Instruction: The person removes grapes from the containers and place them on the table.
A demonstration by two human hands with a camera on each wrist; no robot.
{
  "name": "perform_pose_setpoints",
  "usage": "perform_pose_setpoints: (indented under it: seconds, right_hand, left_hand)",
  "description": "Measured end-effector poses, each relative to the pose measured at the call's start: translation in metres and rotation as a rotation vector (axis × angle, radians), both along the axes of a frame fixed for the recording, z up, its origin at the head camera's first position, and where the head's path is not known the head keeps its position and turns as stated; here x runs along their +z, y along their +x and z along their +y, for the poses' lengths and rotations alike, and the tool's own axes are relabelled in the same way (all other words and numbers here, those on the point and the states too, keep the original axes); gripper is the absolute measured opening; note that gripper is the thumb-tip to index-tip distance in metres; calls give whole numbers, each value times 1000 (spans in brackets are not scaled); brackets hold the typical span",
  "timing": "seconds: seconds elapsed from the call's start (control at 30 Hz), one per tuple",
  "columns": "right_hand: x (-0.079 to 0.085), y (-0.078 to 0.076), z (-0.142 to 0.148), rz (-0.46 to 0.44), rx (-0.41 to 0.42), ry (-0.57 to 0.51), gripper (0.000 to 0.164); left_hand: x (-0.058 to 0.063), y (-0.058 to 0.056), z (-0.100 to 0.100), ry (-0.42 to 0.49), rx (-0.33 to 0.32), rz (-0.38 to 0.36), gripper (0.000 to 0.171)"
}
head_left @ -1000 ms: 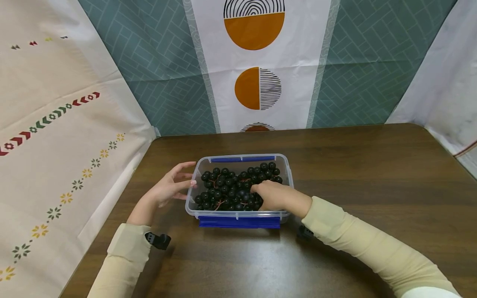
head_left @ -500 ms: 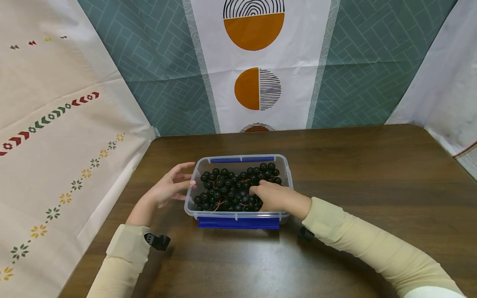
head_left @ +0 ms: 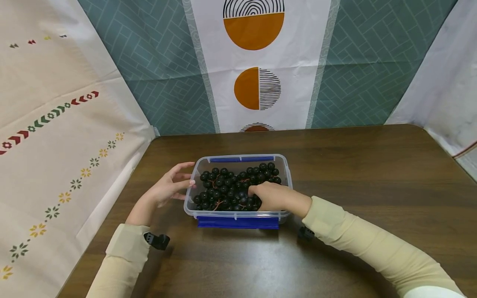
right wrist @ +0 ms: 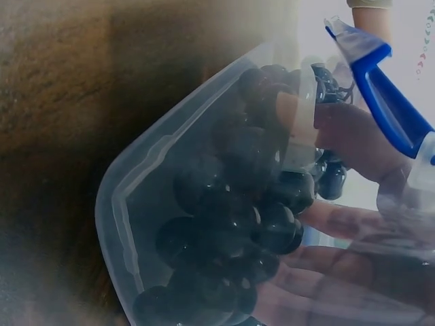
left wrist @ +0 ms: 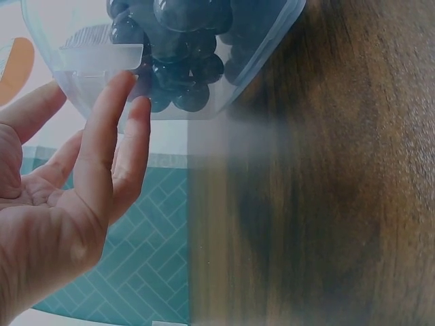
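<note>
A clear plastic container (head_left: 238, 214) with blue clips stands lidless on the table, holding bunches of black grapes (head_left: 223, 189) on reddish stems. My left hand (head_left: 167, 189) is at its left end, fingers spread and loosely bent; in the left wrist view, fingertips of the left hand (left wrist: 95, 173) touch or nearly touch the outer wall. Inside the container's right part is my right hand (head_left: 273, 196), its fingertips hidden among grapes in the head view. Through the wall in the right wrist view, thumb and fingers lie curled about several grapes (right wrist: 231, 217).
The brown wooden table (head_left: 357, 182) extends around the container. A teal and white patterned cloth (head_left: 193, 82) hangs behind its far edge. White embroidered cloth (head_left: 67, 157) hangs along the left side, and another white cloth (head_left: 447, 87) on the right.
</note>
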State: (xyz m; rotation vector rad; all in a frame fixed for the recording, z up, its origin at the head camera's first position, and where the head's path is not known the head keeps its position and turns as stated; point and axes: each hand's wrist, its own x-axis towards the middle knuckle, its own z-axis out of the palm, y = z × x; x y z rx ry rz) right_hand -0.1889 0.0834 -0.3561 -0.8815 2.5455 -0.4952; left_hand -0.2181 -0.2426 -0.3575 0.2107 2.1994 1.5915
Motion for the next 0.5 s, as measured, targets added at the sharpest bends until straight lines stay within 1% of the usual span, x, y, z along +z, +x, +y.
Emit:
perform_pose_setpoints:
  seconds: [0.23,0.5]
  right_hand:
    - [2,0,0,3,11,-14,46]
    - [3,1,2,21,22,-67,42]
  left_hand:
    - [0,0,-1,3,-3,-3,67]
    - [2,1,0,-8,-6,-3,67]
